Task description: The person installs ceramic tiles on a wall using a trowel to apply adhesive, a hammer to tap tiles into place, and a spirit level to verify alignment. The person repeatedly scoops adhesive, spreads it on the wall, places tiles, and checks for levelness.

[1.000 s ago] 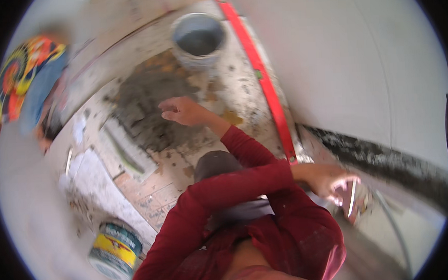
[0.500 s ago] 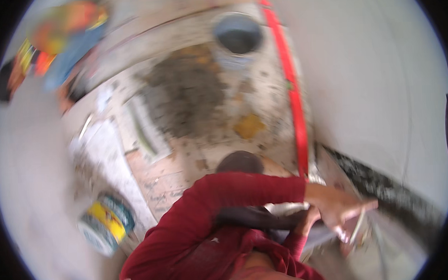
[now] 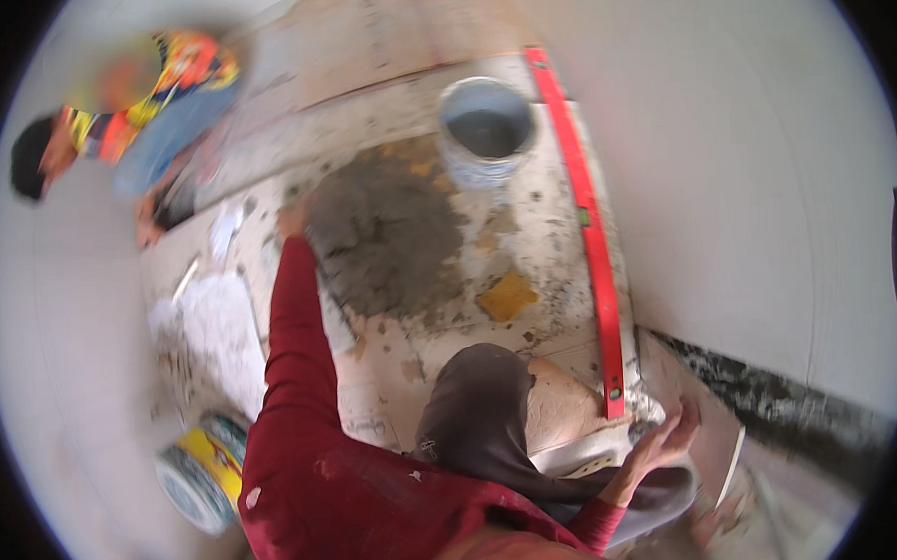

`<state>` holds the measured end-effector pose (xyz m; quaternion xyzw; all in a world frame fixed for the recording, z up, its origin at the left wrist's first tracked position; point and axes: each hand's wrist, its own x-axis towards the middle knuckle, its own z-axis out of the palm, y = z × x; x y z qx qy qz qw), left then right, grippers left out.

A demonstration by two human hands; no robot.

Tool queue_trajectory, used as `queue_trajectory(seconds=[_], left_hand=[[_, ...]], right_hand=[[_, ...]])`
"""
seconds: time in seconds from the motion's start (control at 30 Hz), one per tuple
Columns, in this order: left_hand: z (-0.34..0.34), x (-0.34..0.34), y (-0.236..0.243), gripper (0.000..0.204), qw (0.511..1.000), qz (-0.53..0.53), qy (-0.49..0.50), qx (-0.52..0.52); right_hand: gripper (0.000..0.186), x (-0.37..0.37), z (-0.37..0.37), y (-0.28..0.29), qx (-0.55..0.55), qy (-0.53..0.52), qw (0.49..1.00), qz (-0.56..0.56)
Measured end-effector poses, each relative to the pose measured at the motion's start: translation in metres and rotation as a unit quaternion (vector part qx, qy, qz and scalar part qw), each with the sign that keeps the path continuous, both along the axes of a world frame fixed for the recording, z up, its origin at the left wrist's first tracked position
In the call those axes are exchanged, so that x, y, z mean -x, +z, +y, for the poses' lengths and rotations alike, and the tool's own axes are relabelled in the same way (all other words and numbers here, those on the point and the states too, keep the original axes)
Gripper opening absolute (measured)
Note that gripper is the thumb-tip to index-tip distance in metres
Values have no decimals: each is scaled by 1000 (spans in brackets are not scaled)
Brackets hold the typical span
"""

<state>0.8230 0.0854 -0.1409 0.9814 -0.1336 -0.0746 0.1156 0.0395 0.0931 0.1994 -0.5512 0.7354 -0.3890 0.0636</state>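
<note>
My left arm, in a red sleeve, stretches forward to the left edge of a grey mortar patch (image 3: 387,243) on the floor boards. My left hand (image 3: 292,217) is blurred beside that patch, over a pale strip (image 3: 335,327) that is partly hidden by the sleeve; I cannot make out its grip. My right hand (image 3: 661,441) is low at the right, fingers apart and slightly bent, holding nothing that I can see, beside a pale tile (image 3: 722,458) and near the lower end of a red spirit level (image 3: 595,264). A pale bucket (image 3: 486,168) with grey contents stands behind the mortar.
At the upper left a co-worker (image 3: 172,132) in a high-visibility top and dark cap crouches by the wall. A yellow-labelled bucket (image 3: 197,481) is at lower left, a white sheet (image 3: 215,330) above it. A pale wall (image 3: 745,197) runs along the right; my bent leg is below the mortar.
My left hand has gone from my right side out to the mortar's left edge, uncrossing my arms. My right hand is now separate at lower right. The view has shifted too.
</note>
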Motion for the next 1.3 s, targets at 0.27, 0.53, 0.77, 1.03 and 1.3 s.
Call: queue_trajectory(seconds=[0.27,0.53,0.77,1.03,1.3], left_hand=[[1,-15,17,23,802,-449,-281,-277],[-7,143,293,43,887,-176,-274,327],[-33,382,476,25,760,26,-370,534],[-15,646,475,39,496,322,-249,767],[5,688,448,44,538,197,-344,744]], right_hand=[[29,-15,-18,38,-55,-61,990,-118],[38,11,7,31,-22,18,995,-94],[47,8,28,37,-69,157,980,-99],[35,1,53,-12,77,337,938,-25],[43,18,58,11,-27,391,901,-188]])
